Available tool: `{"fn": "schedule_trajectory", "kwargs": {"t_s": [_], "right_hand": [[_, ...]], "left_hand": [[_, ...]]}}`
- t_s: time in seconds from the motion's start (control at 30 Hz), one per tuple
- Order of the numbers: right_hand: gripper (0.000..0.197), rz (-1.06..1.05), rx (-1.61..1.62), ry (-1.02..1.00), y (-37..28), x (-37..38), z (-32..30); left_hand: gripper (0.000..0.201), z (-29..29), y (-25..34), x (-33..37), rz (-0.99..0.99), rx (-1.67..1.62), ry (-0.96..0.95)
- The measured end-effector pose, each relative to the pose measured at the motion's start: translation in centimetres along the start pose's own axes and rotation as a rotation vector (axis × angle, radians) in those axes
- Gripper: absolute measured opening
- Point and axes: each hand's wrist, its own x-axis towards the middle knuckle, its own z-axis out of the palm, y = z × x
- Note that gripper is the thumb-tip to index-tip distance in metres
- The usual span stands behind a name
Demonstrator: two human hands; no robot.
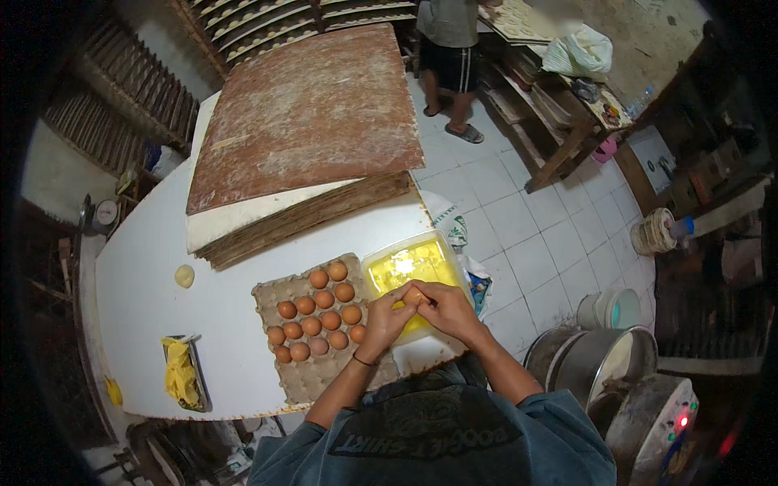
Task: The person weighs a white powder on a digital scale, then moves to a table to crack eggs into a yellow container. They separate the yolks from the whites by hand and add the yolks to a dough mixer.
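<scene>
My left hand (386,319) and my right hand (448,309) meet over a clear rectangular plastic tub (457,269). Between their fingertips they grip a brown egg (416,296); whether its shell is cracked cannot be made out. Yellow liquid with several yolks (399,266) fills the tub, catching a bright glare. Just left of my hands lies a grey cardboard egg tray (312,381). Several brown eggs (324,299) sit in its far and middle cups, while the nearest rows hold none. My left forearm crosses the tray's near right corner.
A stack of floury boards (316,113) covers the white table's (235,324) far side. A dough ball (185,276) and a metal pan with yellow plastic (181,374) lie at left. Machinery with a steel bowl (620,356) stands right. Another person (448,49) stands beyond.
</scene>
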Motion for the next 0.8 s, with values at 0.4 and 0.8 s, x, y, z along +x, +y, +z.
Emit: {"fn": "schedule_trajectory", "kwargs": {"t_s": [0.4,0.8], "right_hand": [[0.036,0.092,0.054,-0.156,1.4,1.5,-1.5],[0.041,0.222,0.230,-0.327,1.9,3.1,-2.7]], "left_hand": [[0.041,1.8,-3.4,0.9,-0.080,-0.170,0.044],[0.039,1.2,-3.0,0.8,-0.243,-0.750,0.016]]}}
